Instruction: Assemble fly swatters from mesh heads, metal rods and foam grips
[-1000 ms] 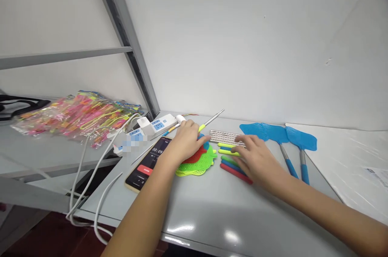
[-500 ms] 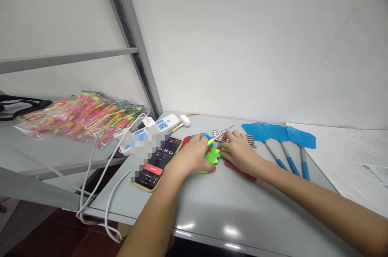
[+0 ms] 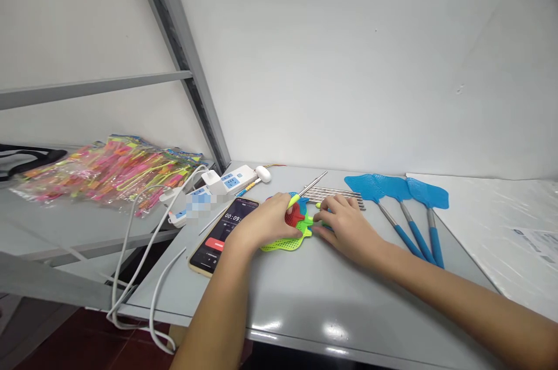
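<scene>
My left hand [image 3: 272,221] is closed around the yellow-green grip of a thin metal rod [image 3: 310,184], which points up and to the right. Beneath that hand lie overlapping fly swatter heads: a green one [image 3: 283,242], a red one [image 3: 295,214] and a blue one [image 3: 300,202], partly covered. My right hand [image 3: 344,221] has curled fingers at the necks of these heads. A yellow-green tip [image 3: 318,205] and a bit of blue show by its fingertips; what they grip is hidden. Several bare metal rods [image 3: 333,192] lie side by side just behind it.
Three blue fly swatters [image 3: 403,189] lie to the right, beside a white wrapped sheet [image 3: 501,224]. At left are a phone [image 3: 218,242], power strips [image 3: 238,179], a white earbud case [image 3: 263,173] and loose cables [image 3: 126,248]. Bagged colourful items [image 3: 117,175] are heaped on the far-left shelf.
The red handle under my right hand is no longer visible there. The red head now shows over the green one. My left hand and its rod have moved slightly left, and the view has shifted.
</scene>
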### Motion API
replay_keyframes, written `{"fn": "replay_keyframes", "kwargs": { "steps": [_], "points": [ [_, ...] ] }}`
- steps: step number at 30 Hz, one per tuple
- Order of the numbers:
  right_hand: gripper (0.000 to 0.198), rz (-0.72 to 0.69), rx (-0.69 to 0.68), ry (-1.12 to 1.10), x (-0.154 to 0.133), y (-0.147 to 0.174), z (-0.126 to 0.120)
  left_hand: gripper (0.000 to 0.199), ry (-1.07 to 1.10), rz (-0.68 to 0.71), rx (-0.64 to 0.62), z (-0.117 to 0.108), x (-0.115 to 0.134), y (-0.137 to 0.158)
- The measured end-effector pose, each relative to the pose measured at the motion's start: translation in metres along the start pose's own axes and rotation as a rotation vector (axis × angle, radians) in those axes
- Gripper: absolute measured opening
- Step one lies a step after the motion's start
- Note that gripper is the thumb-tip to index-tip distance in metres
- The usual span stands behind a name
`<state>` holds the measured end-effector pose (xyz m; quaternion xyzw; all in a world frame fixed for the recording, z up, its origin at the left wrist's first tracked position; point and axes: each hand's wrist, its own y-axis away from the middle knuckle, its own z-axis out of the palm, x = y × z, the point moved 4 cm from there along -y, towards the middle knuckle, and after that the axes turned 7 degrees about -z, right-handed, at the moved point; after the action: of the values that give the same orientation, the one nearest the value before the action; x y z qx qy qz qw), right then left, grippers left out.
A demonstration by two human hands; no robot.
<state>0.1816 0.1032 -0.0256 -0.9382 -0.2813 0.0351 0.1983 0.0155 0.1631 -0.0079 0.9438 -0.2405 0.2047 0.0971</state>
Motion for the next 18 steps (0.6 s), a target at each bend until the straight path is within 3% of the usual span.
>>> {"fn": "replay_keyframes", "kwargs": {
  "steps": [5,10,14,18],
  "points": [
    [0.014,-0.256,0.03,0.244,-0.024,0.007,0.002,0.038,-0.026,-0.034,-0.021,0.002,-0.003,0.001],
    [0.02,-0.508,0.091,0.3,-0.032,0.006,0.005,0.033,-0.018,-0.023,-0.037,0.005,-0.007,-0.001],
    [0.021,-0.599,0.162,0.3,-0.029,0.004,0.01,0.03,-0.016,-0.033,-0.043,0.006,-0.007,-0.001],
    [0.023,-0.602,0.164,0.309,-0.029,0.005,0.013,0.027,-0.013,-0.028,-0.034,0.004,-0.006,-0.001]
  ]
}}
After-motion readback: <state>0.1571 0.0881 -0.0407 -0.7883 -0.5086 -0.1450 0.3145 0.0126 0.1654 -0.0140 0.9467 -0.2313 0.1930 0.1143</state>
